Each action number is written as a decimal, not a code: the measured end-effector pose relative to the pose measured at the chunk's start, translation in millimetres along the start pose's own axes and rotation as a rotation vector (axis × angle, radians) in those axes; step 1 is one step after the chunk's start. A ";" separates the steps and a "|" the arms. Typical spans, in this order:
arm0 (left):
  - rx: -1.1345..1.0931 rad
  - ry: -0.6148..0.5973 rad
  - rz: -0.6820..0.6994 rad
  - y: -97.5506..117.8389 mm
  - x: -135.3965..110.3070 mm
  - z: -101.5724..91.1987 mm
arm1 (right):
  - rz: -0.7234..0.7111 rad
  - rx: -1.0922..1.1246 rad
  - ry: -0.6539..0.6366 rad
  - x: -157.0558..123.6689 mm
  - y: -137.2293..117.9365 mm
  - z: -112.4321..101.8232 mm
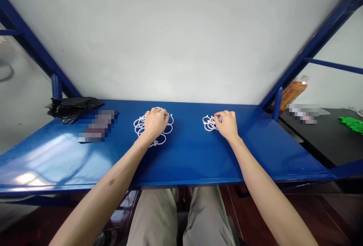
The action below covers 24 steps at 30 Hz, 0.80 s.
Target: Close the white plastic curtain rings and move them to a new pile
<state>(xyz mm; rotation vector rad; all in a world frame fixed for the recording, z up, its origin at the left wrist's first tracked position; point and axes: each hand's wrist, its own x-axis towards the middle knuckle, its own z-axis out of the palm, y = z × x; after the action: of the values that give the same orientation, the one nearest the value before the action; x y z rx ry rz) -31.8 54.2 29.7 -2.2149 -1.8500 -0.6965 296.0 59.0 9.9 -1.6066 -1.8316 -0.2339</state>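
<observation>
My left hand [154, 122] rests palm down on a pile of several white looped cable ties [141, 126] on the blue table [187, 155]; its fingers curl over the loops. My right hand [227, 124] lies further right, fingers closed and pinching at a smaller cluster of white loops [209, 123]. Both forearms reach in from the near edge.
A crumpled black plastic bag [72, 107] lies at the table's far left, with a blurred flat item [98, 126] beside it. Blue frame posts [276, 102] rise at both back corners. To the right stands a black table [320, 132] with an orange packet [292, 92] and green pieces [353, 123].
</observation>
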 end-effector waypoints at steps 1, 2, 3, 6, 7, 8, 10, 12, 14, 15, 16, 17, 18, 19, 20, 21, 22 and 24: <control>-0.028 0.058 -0.002 0.7 -0.7 -0.9 | -0.003 0.011 0.009 -0.8 -0.5 -0.6; -0.061 0.109 -0.001 1.5 -1.3 -1.9 | -0.005 0.021 0.018 -1.7 -1.3 -1.4; -0.101 0.150 0.006 2.5 -1.9 -3.0 | -0.006 0.029 0.027 -2.6 -2.6 -2.3; -0.235 0.232 0.047 7.3 -3.2 -5.7 | -0.037 0.051 0.067 -6.0 -11.6 -5.2; -0.287 0.249 0.060 9.7 -3.8 -6.2 | -0.060 0.060 0.083 -7.5 -16.7 -6.2; -0.347 0.261 0.071 12.6 -4.5 -6.5 | -0.088 0.072 0.097 -9.3 -23.0 -7.0; -0.479 0.262 0.081 19.8 -7.1 -6.6 | -0.153 0.114 0.110 -13.9 -38.1 -8.4; -0.612 0.227 0.091 28.4 -11.2 -6.5 | -0.235 0.176 0.097 -19.7 -54.7 -8.9; -0.725 0.159 0.101 37.2 -16.5 -6.0 | -0.328 0.251 0.037 -26.3 -69.9 -8.1; -0.781 0.117 0.106 41.1 -19.3 -5.6 | -0.365 0.285 -0.005 -29.7 -76.0 -7.1; -0.837 0.075 0.108 44.5 -21.9 -5.1 | -0.390 0.314 -0.048 -32.9 -81.0 -5.6; -0.891 0.037 0.105 47.4 -24.4 -4.5 | -0.401 0.336 -0.081 -35.8 -84.6 -3.7; -0.940 0.003 0.098 49.5 -26.4 -3.8 | -0.400 0.352 -0.100 -38.3 -86.8 -1.5; -0.983 -0.029 0.087 51.1 -27.9 -3.1 | -0.392 0.366 -0.108 -40.2 -88.0 0.7; -1.016 -0.060 0.075 52.0 -28.9 -2.3 | -0.379 0.380 -0.104 -41.6 -88.2 2.8; -1.041 -0.086 0.063 52.6 -29.6 -1.6 | -0.366 0.395 -0.093 -42.4 -87.8 4.7; -1.059 -0.105 0.055 52.8 -29.9 -1.0 | -0.354 0.411 -0.082 -42.7 -87.2 6.1; -1.071 -0.123 0.058 52.8 -30.2 0.2 | -0.345 0.439 -0.067 -42.5 -86.0 7.8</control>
<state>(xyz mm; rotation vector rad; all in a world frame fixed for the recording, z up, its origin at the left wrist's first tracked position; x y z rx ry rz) 15.5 16.3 24.3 -2.8911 -1.6151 -1.9126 213.5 9.9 4.2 -1.0078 -2.0334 0.0722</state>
